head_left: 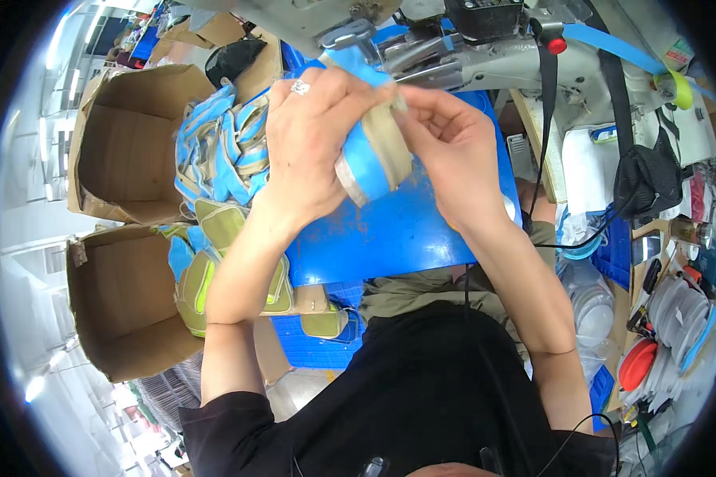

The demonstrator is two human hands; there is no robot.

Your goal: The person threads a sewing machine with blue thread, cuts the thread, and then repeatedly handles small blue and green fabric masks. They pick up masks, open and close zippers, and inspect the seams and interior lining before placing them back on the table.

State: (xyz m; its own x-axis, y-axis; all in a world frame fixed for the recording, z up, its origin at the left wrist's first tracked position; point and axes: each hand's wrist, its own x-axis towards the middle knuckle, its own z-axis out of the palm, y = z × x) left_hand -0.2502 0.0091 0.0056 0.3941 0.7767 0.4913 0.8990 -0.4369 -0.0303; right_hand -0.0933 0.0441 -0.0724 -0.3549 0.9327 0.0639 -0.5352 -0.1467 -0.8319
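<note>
A curved fabric piece [374, 155] in blue and beige, with a pale edge, is held up between my hands over a blue work surface [398, 246]. My left hand [310, 135], with a ring on it, grips its left side with bent fingers. Thumb and fingers of my right hand [457, 147] pinch the top right edge, slightly blurred; the exact spot is partly hidden. Just beyond my hands is a sewing machine [493, 67], its needle area partly covered by the fabric and my left hand.
To the left, a heap of similar blue and beige pieces [227, 151] lies by a cardboard box [127, 143]. Olive-green pieces [207, 274] spill from a second box [127, 302]. Blue tape [612, 44] and black straps hang around the machine. Tape rolls [672, 318] sit at right.
</note>
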